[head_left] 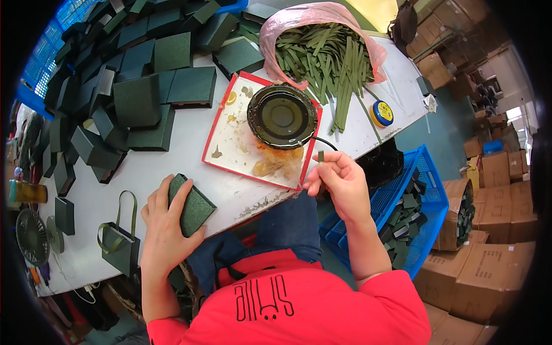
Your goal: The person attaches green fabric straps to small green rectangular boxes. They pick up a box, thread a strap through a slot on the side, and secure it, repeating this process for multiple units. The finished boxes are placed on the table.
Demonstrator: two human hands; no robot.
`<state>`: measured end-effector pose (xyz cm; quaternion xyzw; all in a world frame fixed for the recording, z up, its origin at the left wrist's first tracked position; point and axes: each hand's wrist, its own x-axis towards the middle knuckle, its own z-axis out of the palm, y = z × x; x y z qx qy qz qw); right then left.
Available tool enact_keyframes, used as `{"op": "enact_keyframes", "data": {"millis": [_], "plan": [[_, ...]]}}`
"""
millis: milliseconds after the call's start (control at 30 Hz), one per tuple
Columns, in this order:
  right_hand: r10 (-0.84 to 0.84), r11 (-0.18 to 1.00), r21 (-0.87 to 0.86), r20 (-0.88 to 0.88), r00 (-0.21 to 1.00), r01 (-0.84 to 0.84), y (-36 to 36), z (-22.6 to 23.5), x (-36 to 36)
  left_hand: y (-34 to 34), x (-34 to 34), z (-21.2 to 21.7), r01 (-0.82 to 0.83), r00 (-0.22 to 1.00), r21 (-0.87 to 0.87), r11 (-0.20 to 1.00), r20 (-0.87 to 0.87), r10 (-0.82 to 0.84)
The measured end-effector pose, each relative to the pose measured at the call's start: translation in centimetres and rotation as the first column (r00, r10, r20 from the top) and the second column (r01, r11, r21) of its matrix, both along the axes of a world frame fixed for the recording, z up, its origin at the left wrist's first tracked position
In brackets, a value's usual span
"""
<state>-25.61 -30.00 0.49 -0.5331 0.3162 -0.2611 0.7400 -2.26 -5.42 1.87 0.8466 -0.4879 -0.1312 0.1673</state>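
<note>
White desk (133, 171) | left hand (163, 237) clamped on green box (194, 208), near; right hand (345, 185) pinched strip (321, 156) | box seemed light, stiff; sides suited gripping

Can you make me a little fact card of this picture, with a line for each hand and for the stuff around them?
Left hand: the hand grips a small green box near the table edge
Right hand: the hand pinches a short green strip
Between and beyond the hands: a round dark pot on a white tray with red edges
Behind the pot: a pink plastic bag of loose green strips
Far left: piled dark green boxes
Right, below table: blue basket
</note>
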Motion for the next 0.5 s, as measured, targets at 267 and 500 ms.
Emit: {"op": "enact_keyframes", "data": {"millis": [267, 500], "plan": [[-0.028, 0.985, 0.173, 0.023, 0.999, 0.023, -1.8, -0.9, 1.8, 0.1, 0.0, 0.0, -0.002, 1.000, 0.007, 1.000, -0.009, 0.002], [0.017, 0.993, 0.115, -0.019, 1.000, -0.015, -1.9, -1.0, 2.6, 0.1, 0.0, -0.1, -0.002, 1.000, 0.007, 1.000, -0.006, 0.002]]}}
